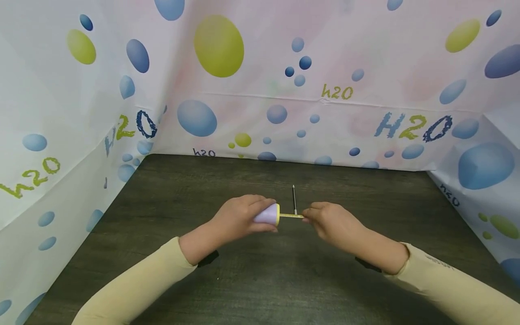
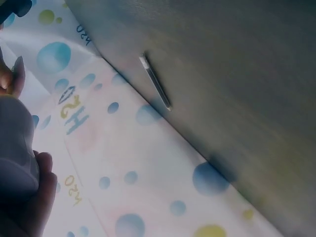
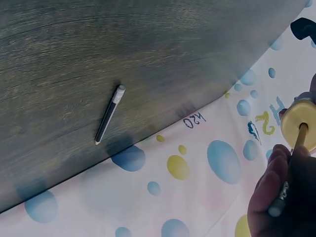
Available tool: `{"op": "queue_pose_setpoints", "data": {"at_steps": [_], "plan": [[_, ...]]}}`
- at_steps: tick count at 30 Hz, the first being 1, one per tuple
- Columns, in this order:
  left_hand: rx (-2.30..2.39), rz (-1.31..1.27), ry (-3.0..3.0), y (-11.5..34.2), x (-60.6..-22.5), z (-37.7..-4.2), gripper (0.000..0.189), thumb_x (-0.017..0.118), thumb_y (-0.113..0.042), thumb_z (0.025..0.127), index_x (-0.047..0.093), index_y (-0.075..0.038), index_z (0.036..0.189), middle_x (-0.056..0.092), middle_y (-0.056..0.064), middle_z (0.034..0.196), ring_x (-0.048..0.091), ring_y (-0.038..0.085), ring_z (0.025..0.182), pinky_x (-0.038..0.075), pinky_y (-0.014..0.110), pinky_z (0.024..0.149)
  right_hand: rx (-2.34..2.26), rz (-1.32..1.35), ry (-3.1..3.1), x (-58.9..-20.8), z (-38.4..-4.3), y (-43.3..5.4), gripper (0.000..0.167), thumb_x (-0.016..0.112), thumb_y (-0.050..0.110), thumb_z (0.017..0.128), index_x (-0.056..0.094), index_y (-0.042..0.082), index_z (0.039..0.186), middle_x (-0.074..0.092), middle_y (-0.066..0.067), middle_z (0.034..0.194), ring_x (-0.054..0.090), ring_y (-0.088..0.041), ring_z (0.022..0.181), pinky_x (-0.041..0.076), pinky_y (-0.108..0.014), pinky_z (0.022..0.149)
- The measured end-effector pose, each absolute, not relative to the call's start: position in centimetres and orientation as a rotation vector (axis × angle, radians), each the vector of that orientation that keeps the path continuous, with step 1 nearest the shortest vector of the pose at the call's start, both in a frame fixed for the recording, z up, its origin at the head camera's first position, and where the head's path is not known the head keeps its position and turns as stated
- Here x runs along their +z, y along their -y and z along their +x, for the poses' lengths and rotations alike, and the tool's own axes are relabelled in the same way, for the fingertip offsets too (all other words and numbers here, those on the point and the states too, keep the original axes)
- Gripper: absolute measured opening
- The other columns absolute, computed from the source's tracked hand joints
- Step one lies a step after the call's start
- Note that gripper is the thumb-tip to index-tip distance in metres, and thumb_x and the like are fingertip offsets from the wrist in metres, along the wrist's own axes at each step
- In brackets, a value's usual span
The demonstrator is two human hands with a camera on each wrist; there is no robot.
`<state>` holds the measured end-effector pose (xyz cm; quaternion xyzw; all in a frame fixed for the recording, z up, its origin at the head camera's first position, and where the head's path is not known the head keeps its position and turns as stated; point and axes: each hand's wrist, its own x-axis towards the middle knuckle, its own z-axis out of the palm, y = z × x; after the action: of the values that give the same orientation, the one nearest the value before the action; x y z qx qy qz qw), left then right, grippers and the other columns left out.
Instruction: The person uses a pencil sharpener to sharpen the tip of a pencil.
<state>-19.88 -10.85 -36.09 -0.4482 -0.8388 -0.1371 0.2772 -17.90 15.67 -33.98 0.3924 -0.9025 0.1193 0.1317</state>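
Observation:
My left hand (image 1: 235,219) grips a lavender, cylinder-shaped pencil sharpener (image 1: 266,215) with a yellow end that faces right. In the right wrist view that yellow face (image 3: 292,121) is round, and a yellow pencil (image 3: 301,136) meets the dark hole at its middle. The fingers of my right hand (image 1: 335,225) pinch this pencil, whose shaft runs level between both hands in the head view. Just beyond them a black pencil (image 1: 294,198) with a white end lies on the table. The left wrist view shows the sharpener's body (image 2: 17,153) blurred and dark.
The dark wood-grain table (image 1: 195,185) stretches under both forearms. White sheeting (image 1: 252,54) printed with blue and green bubbles stands along its back and both sides. Pale yellow sleeves (image 1: 146,277) cover the forearms, and a dark band (image 1: 208,259) shows under the left wrist.

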Motion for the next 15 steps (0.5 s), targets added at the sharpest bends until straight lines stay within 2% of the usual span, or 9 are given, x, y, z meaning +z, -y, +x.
{"op": "queue_pose_setpoints", "data": {"at_steps": [15], "plan": [[-0.305,-1.245,2.107,11.49,-36.25,-19.92,0.063,0.094,-0.043,0.068,0.072,-0.006,0.113,0.074,0.002,0.098,0.072,0.015,0.085,0.059,0.026,0.069,0.413,1.154,2.709,-33.59,-17.83,-15.61,0.012,0.071,0.007,0.093,0.079,0.000,0.099,0.073,-0.003,0.084,0.068,-0.010,0.070,0.054,-0.021,0.062]]}}
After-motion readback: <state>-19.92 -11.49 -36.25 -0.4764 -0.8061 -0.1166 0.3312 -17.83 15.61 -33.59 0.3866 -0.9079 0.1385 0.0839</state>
